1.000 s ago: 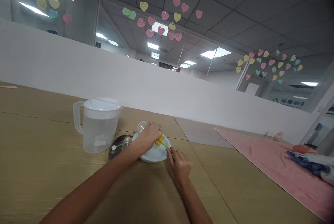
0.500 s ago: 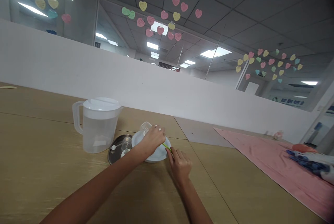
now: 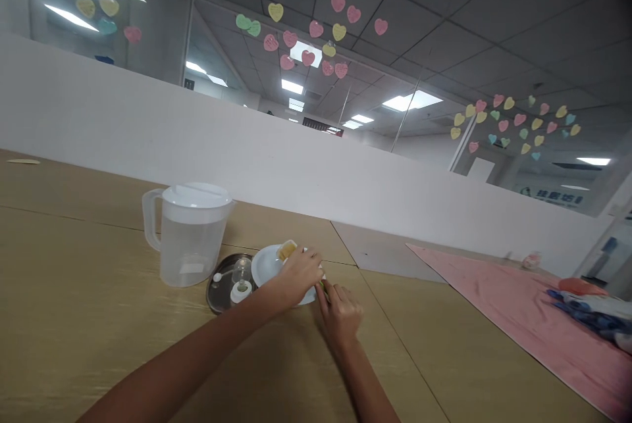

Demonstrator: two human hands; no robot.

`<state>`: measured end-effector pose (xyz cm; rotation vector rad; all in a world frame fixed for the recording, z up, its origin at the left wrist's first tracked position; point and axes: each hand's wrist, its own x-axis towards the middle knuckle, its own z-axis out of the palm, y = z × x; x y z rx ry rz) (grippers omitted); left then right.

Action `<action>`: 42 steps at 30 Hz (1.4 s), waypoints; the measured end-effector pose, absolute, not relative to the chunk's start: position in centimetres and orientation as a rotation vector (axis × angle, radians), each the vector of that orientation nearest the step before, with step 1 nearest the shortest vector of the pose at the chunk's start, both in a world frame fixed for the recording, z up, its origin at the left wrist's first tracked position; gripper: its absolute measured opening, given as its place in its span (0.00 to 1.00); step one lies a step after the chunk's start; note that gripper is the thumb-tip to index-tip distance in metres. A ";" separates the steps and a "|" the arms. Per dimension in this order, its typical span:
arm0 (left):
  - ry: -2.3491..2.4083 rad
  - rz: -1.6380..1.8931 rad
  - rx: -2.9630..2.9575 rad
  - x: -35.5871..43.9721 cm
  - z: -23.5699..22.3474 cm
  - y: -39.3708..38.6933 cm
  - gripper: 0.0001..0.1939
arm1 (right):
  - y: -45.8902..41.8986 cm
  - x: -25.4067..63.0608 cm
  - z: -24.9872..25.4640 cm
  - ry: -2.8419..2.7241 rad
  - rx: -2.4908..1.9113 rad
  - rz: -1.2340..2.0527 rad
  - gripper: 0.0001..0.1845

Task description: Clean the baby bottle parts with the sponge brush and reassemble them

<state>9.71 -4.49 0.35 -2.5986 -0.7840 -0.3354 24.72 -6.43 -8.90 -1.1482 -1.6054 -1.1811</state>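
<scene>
The left hand [image 3: 299, 272] curls at the edge of one white plate [image 3: 266, 264], its fingers together, though what they clamp is hard to make out. One yellow sponge brush [image 3: 287, 250] sticks up past it, and the right hand's fingertips [image 3: 326, 293] pinch its green handle [image 3: 323, 285]. Just left stand one plastic pitcher [image 3: 190, 248] and one steel tray [image 3: 224, 291]; a pink cloth [image 3: 498, 304] lies well right.

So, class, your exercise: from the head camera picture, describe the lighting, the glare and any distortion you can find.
In the head view, the ceiling light panel glares white, the top right corner falls dark, and the white partition runs on a slant; the left hand and plastic pitcher stay fairly sharp, though dim.
</scene>
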 end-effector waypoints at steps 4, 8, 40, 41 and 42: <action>-0.831 -0.458 -2.604 8.1 1.5 -3.2 0.15 | -6.6 24.7 -8.3 -1.546 -1.149 -1.157 0.14; -0.894 -0.577 -2.663 6.8 2.0 -2.0 0.20 | -6.6 24.7 -8.0 -1.530 -1.120 -1.153 0.13; -0.918 -0.626 -2.558 3.6 2.5 -0.2 0.26 | -5.4 26.9 -8.1 -1.234 -2.239 -0.013 0.21; -0.895 -0.612 -2.571 3.6 2.4 -0.1 0.27 | -5.2 27.0 -8.3 -1.270 -2.266 0.007 0.21; -0.882 -0.601 -2.579 3.7 2.4 -0.1 0.27 | -5.1 27.0 -8.5 -1.302 -2.276 0.018 0.20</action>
